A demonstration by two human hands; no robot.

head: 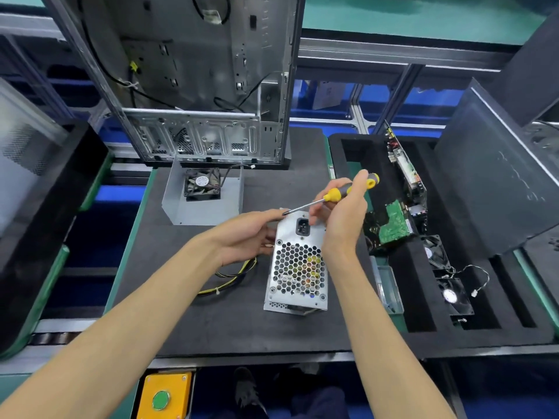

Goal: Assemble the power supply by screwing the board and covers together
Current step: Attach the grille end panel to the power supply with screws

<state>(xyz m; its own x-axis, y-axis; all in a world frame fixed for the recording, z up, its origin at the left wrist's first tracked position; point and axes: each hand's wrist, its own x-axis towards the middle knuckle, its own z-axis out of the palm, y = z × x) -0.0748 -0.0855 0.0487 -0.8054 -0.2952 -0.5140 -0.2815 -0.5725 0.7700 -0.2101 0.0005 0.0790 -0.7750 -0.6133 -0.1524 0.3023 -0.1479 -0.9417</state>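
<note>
A tall bare-metal computer case (193,80) stands at the far side of the dark foam mat (211,328). In the mat's middle lies the silver perforated power supply box (298,261). The left hand (245,234), fingers extended, touches its far left corner. The right hand (344,213) grips a yellow-handled screwdriver (335,193), tip at that corner.

The power supply (298,264) stood on the black mat (211,322). The left hand (248,234) steadied its nine o'clock side; the right hand (344,213) gripped a yellow screwdriver (335,193), tip at its eleven o'clock corner. A fan (202,184) sat at eleven o'clock.
</note>
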